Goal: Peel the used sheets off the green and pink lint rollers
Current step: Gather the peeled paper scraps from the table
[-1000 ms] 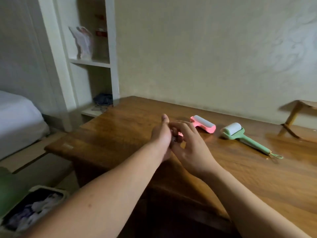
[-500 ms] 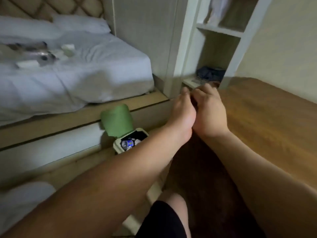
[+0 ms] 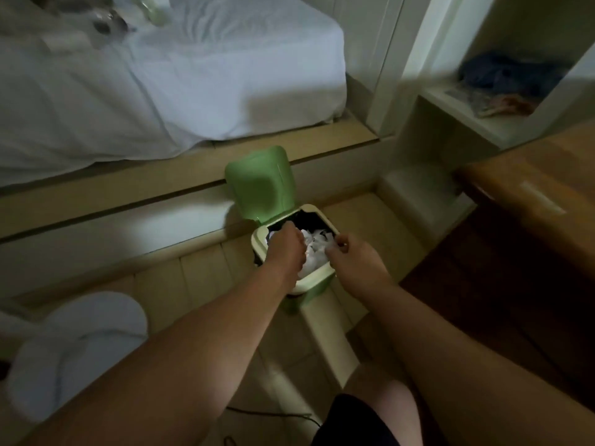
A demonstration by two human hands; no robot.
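Floor bin [image 3: 258, 243] — crumpled sheets [image 3: 317, 252] between left hand [image 3: 286, 249], right hand [image 3: 355, 263]

Single head view, steeply downward, close above floor bin [image 3: 309, 278].

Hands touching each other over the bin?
Apart. Head view: the left hand and right hand have white trash showing in the gap between them.

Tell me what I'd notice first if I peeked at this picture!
A little bin with its green lid flipped up stands on the floor in the middle, stuffed with crumpled white scraps. The left hand and right hand both reach over its opening. A big white bed fills the upper left.
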